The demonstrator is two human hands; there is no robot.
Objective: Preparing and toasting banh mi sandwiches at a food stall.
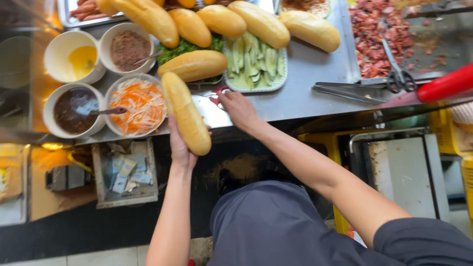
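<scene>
Steel counter (315, 93) spreads wide under both hands, loaded with food. Beyond the right hand's grip, a pile of baguettes (256, 22) lies across the far side, and further off to its right sits a tray of chopped red meat (379, 29) with scissors (398, 74) resting on it and flat tongs (345, 91) just beside. Right above that grip, a white tray of sliced cucumber (256, 61). The left hand (181, 148) has its grip wrapped around a baguette (186, 113), fingers closed on the lower end, loaf pointing away up the counter. Just left of that grip, a bowl of shredded carrot and radish (138, 106) touches the loaf's side; further left, a bowl of dark sauce (71, 111) with a spoon in it. Past those, a bowl of yellow sauce (74, 56) and one of brown paste (128, 47). The right hand (239, 108) rests on the counter edge, grip pinched on a small red handle (217, 96); what tool it belongs to I can't tell.
</scene>
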